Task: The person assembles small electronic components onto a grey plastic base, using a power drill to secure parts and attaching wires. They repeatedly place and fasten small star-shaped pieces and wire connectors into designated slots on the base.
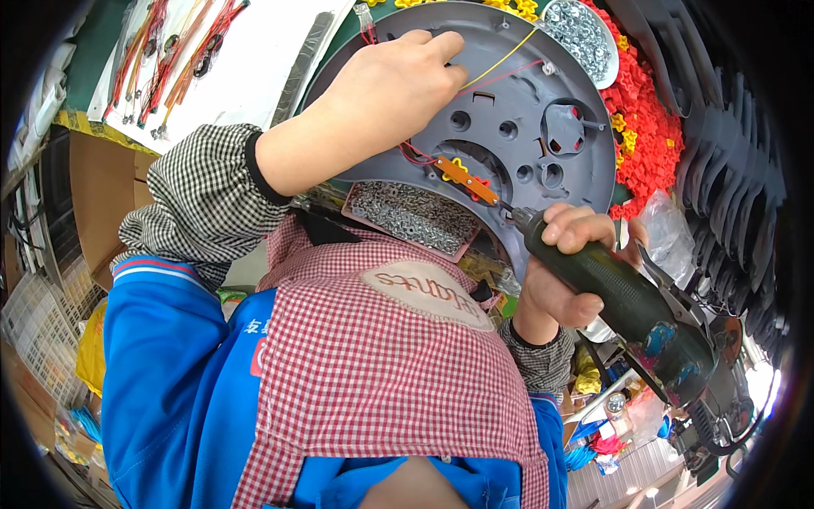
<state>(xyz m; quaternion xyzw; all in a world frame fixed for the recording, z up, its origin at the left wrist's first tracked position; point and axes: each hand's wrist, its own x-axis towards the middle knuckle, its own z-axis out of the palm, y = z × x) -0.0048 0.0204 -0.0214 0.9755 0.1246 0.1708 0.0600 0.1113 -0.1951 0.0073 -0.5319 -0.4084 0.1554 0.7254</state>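
Observation:
A curved grey plastic shell (585, 102) lies before me, with round holes and thin yellow and pink wires across its inside. My right hand (564, 284) is wrapped round a dark power screwdriver (623, 293), tilted with its bit at the lower end of a narrow orange circuit board (466, 180). Red wires run from the board's other end. My left hand (394, 93) is over the upper left of the shell, its fingers curled in near the yellow wire. Whatever those fingers hold, if anything, is hidden.
Below the shell stands a tray of small screws (415, 216). A white bowl of metal parts (581, 38) and a heap of red plastic pieces (653, 136) sit beyond it. Grey curved parts (738, 187) are stacked at right; wire bundles (174, 59) lie on a white sheet at left.

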